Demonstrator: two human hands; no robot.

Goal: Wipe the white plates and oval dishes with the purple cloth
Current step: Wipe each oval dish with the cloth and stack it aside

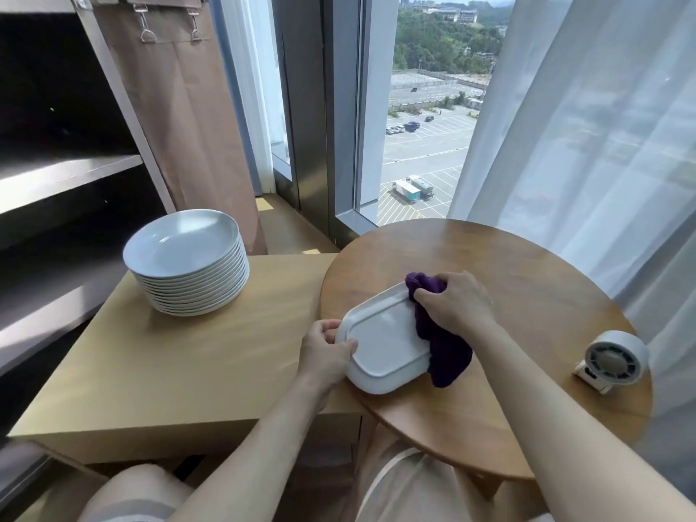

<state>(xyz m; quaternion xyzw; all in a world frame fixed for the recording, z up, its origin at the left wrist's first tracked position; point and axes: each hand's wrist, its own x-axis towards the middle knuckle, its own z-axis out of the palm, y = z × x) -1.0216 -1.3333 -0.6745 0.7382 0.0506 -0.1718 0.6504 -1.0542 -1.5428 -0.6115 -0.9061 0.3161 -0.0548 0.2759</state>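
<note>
Head view: a white oval dish [384,342] sits a little below the frame's centre, over the 8 o'clock edge of a round wooden tabletop [534,280]. Whether it touches the wood cannot be told. The dish is glossy and plain, more a rounded rectangle than a true oval. It appears to be turned bottom up, with a raised ridge tracing its outline just inside the rim, and it is tilted with its long axis running from 7 o'clock to 1 o'clock.

The left hand [325,352] holds the dish's 9 o'clock end, fingers curled under the rim and thumb laid on top. The right hand [457,307] has its fingers clenched round a bunched purple cloth [446,352] at the dish's 2 o'clock edge. The cloth is deep violet and fuzzy. It drapes over the dish's right end and hangs past it toward 5 o'clock.

At 10 o'clock from the dish, a tall stack of white plates [188,265], round and shallowly dished, stands on a paler rectangular tabletop [180,356]. At 3 o'clock, a small white fan [612,361] rests near the round tabletop's edge.
</note>
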